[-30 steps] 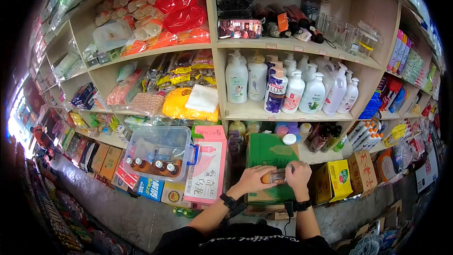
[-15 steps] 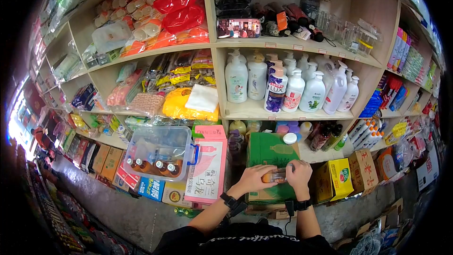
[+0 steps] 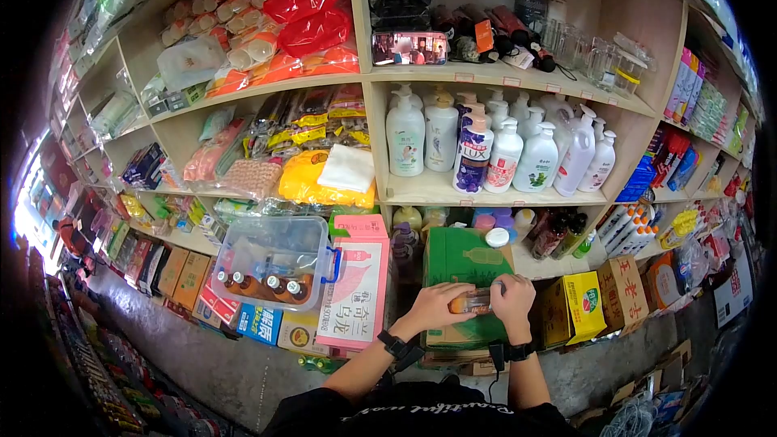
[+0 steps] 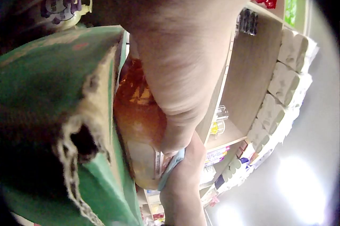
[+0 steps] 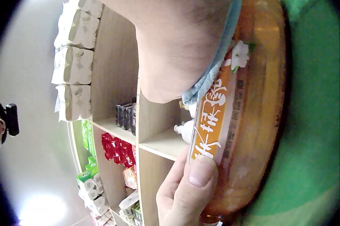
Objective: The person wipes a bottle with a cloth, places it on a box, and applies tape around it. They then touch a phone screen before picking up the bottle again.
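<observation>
A bottle of amber drink with an orange label lies on its side over a green cardboard box. My left hand grips one end of the bottle, its thumb on the label side in the right wrist view. At the other end is my right hand, which holds a folded light-blue cloth against the bottle, over part of the label. In the left wrist view the bottle lies right along the edge of the box, partly hidden by the left hand.
Left of the green box stand a pink-and-white carton and a clear plastic bin with several brown bottles. Pump bottles line the shelf ahead. A white-capped jar is at the box's back edge. Yellow cartons stand to the right.
Both hands keep their grip on the bottle and the cloth. Their position has hardly changed; the head view has shifted only slightly.
</observation>
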A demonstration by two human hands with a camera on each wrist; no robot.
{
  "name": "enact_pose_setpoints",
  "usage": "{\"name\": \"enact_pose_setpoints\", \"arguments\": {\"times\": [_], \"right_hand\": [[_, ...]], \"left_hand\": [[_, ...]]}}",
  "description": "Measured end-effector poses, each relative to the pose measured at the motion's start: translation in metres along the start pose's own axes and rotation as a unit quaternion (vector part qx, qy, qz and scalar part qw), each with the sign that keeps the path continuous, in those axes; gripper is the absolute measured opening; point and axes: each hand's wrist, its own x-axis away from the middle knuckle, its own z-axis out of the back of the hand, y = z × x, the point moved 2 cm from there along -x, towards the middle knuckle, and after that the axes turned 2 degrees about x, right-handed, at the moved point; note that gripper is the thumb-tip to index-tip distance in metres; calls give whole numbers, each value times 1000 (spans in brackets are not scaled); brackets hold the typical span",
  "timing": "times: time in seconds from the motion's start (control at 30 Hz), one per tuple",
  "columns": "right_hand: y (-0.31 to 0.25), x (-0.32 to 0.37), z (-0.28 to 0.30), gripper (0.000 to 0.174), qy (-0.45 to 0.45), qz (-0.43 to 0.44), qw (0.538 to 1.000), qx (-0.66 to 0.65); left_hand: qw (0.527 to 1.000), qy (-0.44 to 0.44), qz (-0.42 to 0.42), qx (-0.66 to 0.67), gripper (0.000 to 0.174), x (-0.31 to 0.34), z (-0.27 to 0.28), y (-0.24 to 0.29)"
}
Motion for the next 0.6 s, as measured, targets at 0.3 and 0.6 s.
{"name": "enact_pose_setpoints", "arguments": {"times": [0.3,0.6], "right_hand": [[-2,1,1,15,21,11,1000,0],[0,0,0,16,16,13,1000,1]], "left_hand": [[1000,-1,1,-3,63,1,-3,-4],[1000,-13,17,-4,60,2,-3,-4]]}}
